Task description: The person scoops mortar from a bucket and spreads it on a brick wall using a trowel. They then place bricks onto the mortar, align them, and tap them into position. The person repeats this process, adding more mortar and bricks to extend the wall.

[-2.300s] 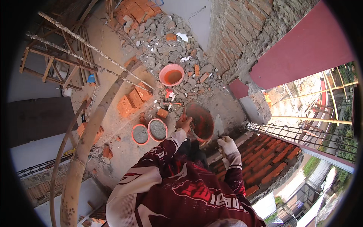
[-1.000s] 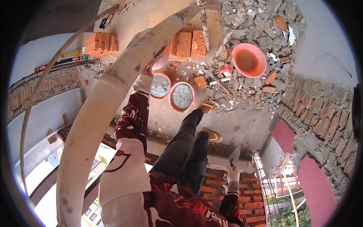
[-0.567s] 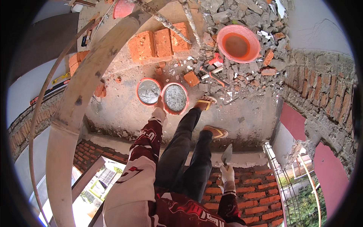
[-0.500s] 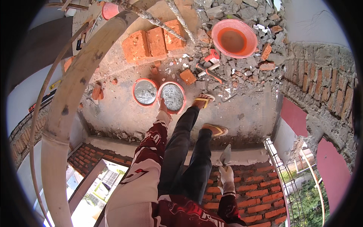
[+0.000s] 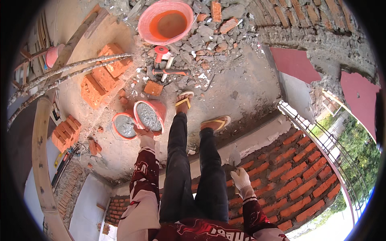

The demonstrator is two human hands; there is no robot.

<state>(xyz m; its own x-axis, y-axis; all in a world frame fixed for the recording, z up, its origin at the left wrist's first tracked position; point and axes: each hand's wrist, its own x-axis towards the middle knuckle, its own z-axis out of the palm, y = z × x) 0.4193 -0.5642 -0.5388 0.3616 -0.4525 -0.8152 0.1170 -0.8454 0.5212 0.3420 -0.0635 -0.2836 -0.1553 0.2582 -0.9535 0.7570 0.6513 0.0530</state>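
Observation:
My left hand (image 5: 144, 130) is bare and grips the near rim of an orange bucket (image 5: 161, 110) filled with wet grey mortar (image 5: 148, 116). This bucket leans toward a second orange bucket (image 5: 114, 125) of mortar just left of it, and their rims touch or overlap. My right hand (image 5: 241, 178), in a whitish glove, is closed around a trowel, whose grey blade (image 5: 234, 156) points away from me. The trowel's handle is mostly hidden in the fist. Behind that hand lies a wall of red bricks (image 5: 277, 172) with mortar joints.
Broken rubble (image 5: 205, 48) covers the far floor, around a pink basin (image 5: 145, 24) of brownish water. A hammer (image 5: 173, 72) and loose bricks (image 5: 103, 76) lie beyond the buckets. Bamboo poles (image 5: 42, 140) stand at left; a steel rebar frame (image 5: 321, 142) rises at right.
My view has swung to the right. The gripped bucket has tipped toward the other one, showing more of its outer side. My right hand still holds the trowel.

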